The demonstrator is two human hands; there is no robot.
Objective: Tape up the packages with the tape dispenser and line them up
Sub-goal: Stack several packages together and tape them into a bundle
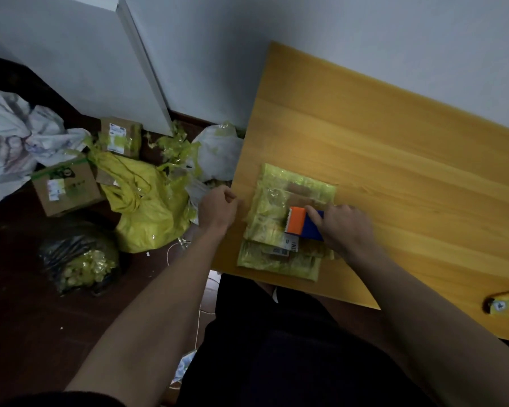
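Right hand point(343, 227) grips tape dispenser point(303, 224) on the package point(279, 201); left hand point(218, 210) curled beside it, contents unclear. Taping mid-way, lining up pending.

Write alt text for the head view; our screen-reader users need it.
A person's right hand holds an orange-and-blue tape dispenser on a yellow-taped package on a wooden table, while the left hand is curled at the table's edge. Boxes and bags litter the floor.

The tape roll of the tape dispenser point(303, 225) is hidden under the right hand point(343, 227). The lower package point(276, 261) is largely covered by the upper package point(288, 198). A yellow object point(504, 304) at the surface's near edge is cut off by the frame. Label text is too small to be read.
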